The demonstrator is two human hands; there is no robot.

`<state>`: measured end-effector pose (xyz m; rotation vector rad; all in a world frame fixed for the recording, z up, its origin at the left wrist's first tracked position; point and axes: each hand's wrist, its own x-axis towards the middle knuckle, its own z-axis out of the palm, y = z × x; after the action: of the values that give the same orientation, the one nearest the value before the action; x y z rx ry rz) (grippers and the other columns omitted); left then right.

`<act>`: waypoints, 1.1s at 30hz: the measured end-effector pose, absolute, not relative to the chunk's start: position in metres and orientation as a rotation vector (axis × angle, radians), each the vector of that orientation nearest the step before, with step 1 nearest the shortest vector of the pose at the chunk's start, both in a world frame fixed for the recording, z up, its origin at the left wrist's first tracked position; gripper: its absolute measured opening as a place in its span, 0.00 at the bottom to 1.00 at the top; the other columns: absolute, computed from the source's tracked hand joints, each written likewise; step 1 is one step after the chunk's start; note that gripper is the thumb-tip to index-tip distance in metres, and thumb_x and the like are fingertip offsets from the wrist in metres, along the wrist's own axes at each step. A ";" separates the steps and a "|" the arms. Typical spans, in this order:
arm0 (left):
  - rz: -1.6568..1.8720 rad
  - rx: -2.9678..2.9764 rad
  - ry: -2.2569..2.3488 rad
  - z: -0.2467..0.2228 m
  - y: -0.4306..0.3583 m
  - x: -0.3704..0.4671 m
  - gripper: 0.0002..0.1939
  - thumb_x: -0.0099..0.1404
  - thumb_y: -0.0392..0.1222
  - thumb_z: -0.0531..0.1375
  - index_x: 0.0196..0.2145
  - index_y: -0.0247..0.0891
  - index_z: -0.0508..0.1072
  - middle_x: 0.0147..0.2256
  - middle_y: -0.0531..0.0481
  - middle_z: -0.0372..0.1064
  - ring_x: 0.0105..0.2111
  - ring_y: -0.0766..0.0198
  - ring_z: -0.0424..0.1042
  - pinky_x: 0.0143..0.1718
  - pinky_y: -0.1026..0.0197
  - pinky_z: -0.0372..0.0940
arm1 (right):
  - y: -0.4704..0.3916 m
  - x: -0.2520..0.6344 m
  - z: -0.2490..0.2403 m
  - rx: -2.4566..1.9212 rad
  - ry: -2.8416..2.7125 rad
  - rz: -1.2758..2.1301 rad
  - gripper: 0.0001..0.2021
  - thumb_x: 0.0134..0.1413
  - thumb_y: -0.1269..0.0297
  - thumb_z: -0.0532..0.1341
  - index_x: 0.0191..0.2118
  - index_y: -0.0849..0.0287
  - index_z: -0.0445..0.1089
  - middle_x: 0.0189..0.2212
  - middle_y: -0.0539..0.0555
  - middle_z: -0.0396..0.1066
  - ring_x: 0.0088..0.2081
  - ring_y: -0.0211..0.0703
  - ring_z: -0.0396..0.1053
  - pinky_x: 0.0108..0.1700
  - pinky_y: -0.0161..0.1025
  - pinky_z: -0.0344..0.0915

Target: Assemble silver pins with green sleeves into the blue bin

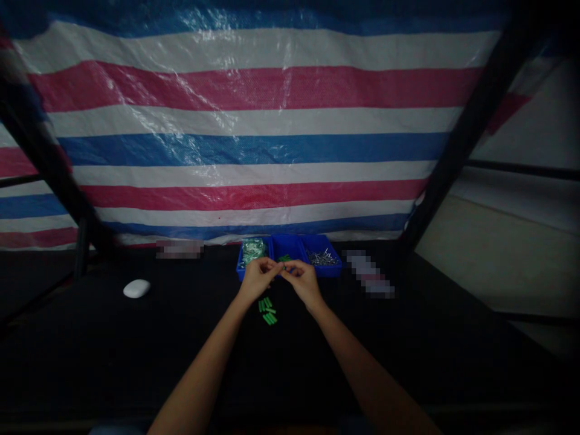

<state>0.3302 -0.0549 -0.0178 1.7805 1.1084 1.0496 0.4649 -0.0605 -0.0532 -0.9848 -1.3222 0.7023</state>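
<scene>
My left hand (259,279) and my right hand (303,281) meet fingertip to fingertip at the front edge of a blue divided tray (318,240). Both are closed in a pinch. A tiny dark green bit shows between the fingertips, too small to name. On the black table just below my left hand lie several short bright green strips (268,311). The tray's left compartment holds shiny green and clear plastic pieces (254,249). Green pieces (284,258) lie in the middle one, partly hidden by my fingers. Thin silver metal pins (322,258) fill the right one.
A white rounded object (136,288), like a computer mouse, sits on the black table (181,338) at the left. Blurred-out items lie left and right of the tray. Behind hangs a striped plastic sheet (254,148) between dark slanted posts (462,130).
</scene>
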 end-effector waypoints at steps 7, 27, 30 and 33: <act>1.023 1.743 1.099 -0.015 -0.055 0.330 0.18 0.54 0.52 0.55 0.28 0.30 0.70 0.21 0.50 0.64 0.18 0.71 0.62 0.13 0.70 0.59 | -0.067 0.465 -0.045 -0.991 -1.305 0.821 0.14 0.40 0.58 0.62 0.34 0.60 0.72 0.25 0.53 0.71 0.21 0.36 0.61 0.20 0.32 0.56; 1.036 1.666 1.016 -0.021 -0.050 0.330 0.15 0.51 0.46 0.59 0.32 0.30 0.71 0.26 0.49 0.67 0.20 0.71 0.63 0.14 0.70 0.60 | -0.065 0.469 -0.044 -0.951 -1.245 0.856 0.15 0.39 0.61 0.63 0.37 0.60 0.66 0.26 0.51 0.70 0.20 0.34 0.60 0.20 0.32 0.56; 1.041 1.672 1.024 -0.019 -0.051 0.330 0.14 0.50 0.45 0.60 0.31 0.30 0.71 0.25 0.49 0.67 0.20 0.71 0.63 0.14 0.70 0.61 | -0.064 0.469 -0.045 -0.944 -1.254 0.844 0.14 0.39 0.62 0.62 0.36 0.60 0.68 0.27 0.52 0.69 0.20 0.33 0.60 0.21 0.32 0.56; 1.039 1.668 1.048 -0.018 -0.052 0.331 0.14 0.50 0.45 0.60 0.30 0.30 0.70 0.24 0.49 0.67 0.19 0.71 0.64 0.14 0.70 0.61 | -0.063 0.469 -0.046 -0.937 -1.267 0.804 0.14 0.39 0.62 0.62 0.36 0.60 0.69 0.28 0.52 0.69 0.20 0.33 0.60 0.21 0.32 0.57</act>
<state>0.3307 -0.0517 -0.0182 1.6682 1.0481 1.0392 0.4693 -0.0632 -0.0458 -0.9366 -1.2671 0.8037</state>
